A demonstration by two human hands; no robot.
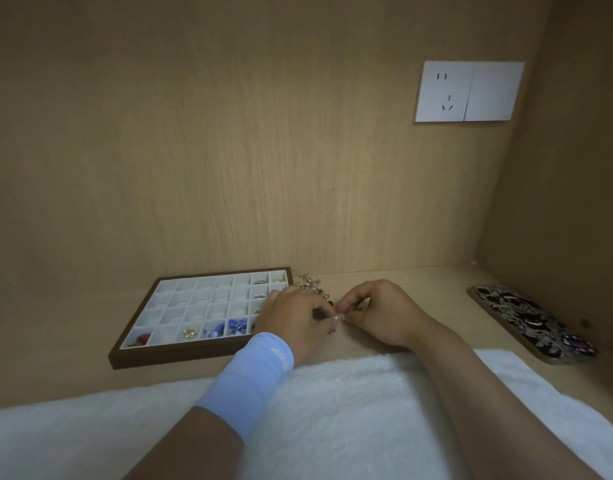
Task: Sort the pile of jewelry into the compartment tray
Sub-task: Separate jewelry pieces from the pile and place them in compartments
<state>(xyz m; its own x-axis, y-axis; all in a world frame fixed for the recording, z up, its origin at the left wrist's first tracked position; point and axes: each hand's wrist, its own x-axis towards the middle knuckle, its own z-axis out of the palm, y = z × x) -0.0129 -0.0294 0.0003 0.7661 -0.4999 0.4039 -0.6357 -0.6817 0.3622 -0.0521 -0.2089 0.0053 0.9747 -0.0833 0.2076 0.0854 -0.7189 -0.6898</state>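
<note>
A brown-framed compartment tray (180, 355) with white cells lies on the wooden desk at centre left. Its front row holds a red piece, a gold piece and blue beads (236, 325); rings sit in the far right cells. A pile of gold-coloured jewelry (308, 284) lies just right of the tray, partly hidden behind my hands. My left hand (294, 323), with a light blue wristband, and my right hand (378, 311) meet fingertip to fingertip over the desk. Both pinch one small pale piece of jewelry (340, 318) between them.
A white fluffy cloth (333, 410) covers the near edge of the desk under my forearms. A patterned black-and-white case (530, 323) lies at the right. A white wall socket (468, 91) sits on the wooden back panel.
</note>
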